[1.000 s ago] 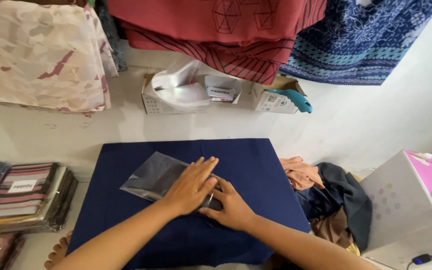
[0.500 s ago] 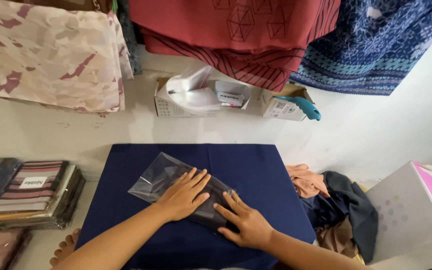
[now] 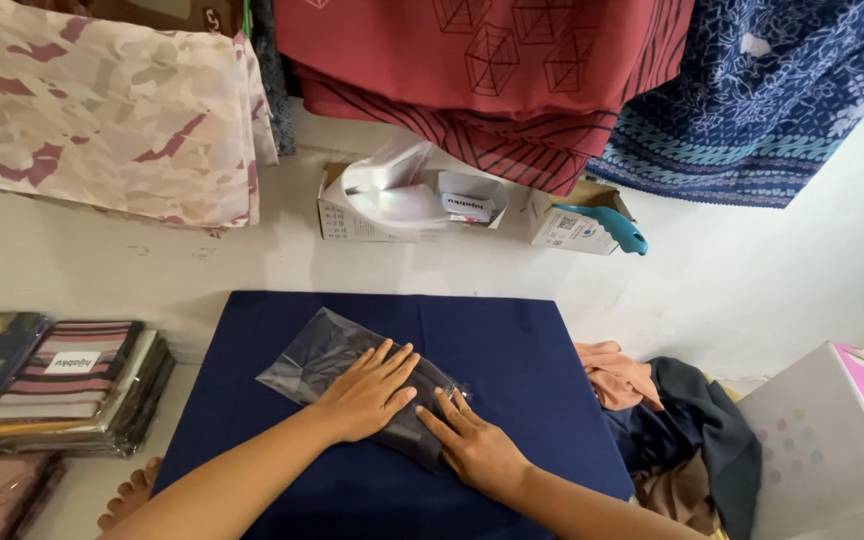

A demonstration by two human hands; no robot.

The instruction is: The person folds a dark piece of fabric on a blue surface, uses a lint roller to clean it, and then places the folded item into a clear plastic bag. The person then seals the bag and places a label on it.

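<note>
Now spread flat, the left hand (image 3: 367, 392) presses palm-down on a clear plastic bag (image 3: 327, 352) holding dark folded cloth, gripping nothing. The right hand (image 3: 472, 450), a second ago tucked under the left, has slid out to the bag's near corner, fingers extended, suggesting air being smoothed out. Beneath both lies a navy cloth-covered board (image 3: 512, 350); packaged fabrics (image 3: 62, 385) sit well left, loose garments (image 3: 672, 410) right.
</note>
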